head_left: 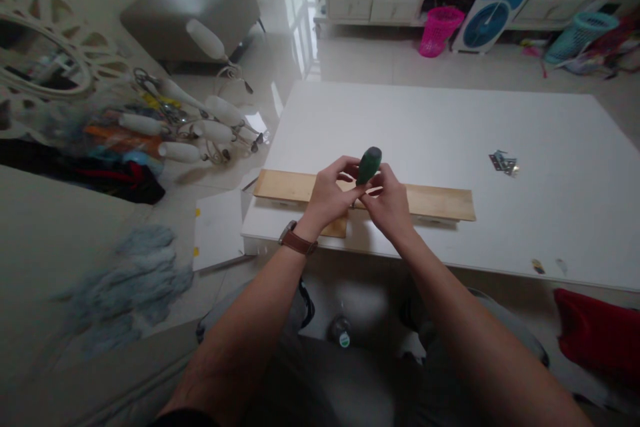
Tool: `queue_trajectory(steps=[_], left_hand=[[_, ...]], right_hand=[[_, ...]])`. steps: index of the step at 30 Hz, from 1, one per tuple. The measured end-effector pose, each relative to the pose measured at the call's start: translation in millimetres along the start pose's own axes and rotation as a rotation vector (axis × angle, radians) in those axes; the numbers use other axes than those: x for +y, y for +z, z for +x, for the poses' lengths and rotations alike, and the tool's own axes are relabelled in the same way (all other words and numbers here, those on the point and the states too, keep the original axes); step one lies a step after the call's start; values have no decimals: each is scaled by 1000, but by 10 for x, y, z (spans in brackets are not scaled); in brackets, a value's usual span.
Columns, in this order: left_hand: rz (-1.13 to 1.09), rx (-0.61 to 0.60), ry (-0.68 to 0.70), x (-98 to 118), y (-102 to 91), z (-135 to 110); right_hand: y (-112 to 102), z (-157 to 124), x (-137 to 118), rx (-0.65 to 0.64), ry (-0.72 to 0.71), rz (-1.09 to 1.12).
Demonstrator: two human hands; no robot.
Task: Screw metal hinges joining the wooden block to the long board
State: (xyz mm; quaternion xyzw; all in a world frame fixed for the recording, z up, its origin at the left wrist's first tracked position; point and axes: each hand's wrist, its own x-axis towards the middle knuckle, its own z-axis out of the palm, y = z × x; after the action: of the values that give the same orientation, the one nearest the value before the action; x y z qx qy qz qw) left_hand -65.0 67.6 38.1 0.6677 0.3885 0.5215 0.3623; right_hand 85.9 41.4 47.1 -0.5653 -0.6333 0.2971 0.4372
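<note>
A screwdriver with a green, dark-capped handle (369, 165) stands nearly upright over a long pale wooden board (440, 201). My left hand (333, 190), with a brown-strapped watch at the wrist, closes its fingers around the lower handle. From the other side, my right hand (387, 199) pinches at the same spot, thumb against thumb. The shaft and tip are mostly hidden by my fingers. Under my left hand, a shorter wooden piece (335, 227) sticks out toward me from beneath the long board. Both lie on a white tabletop (425, 127).
Small metal hardware pieces (504, 163) lie on the table's right side. At left are a lamp with several white shades (215, 110) and a white panel (219, 230). A bottle (341, 332) stands on the floor between my feet; a red object (597, 333) is at lower right.
</note>
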Motion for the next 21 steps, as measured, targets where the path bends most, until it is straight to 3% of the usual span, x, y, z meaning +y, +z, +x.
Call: queue_trajectory(steps=[21], left_hand=[[-22,-7,26,43,-12,-12]], right_hand=[[1,-10,-13,14,3,-2]])
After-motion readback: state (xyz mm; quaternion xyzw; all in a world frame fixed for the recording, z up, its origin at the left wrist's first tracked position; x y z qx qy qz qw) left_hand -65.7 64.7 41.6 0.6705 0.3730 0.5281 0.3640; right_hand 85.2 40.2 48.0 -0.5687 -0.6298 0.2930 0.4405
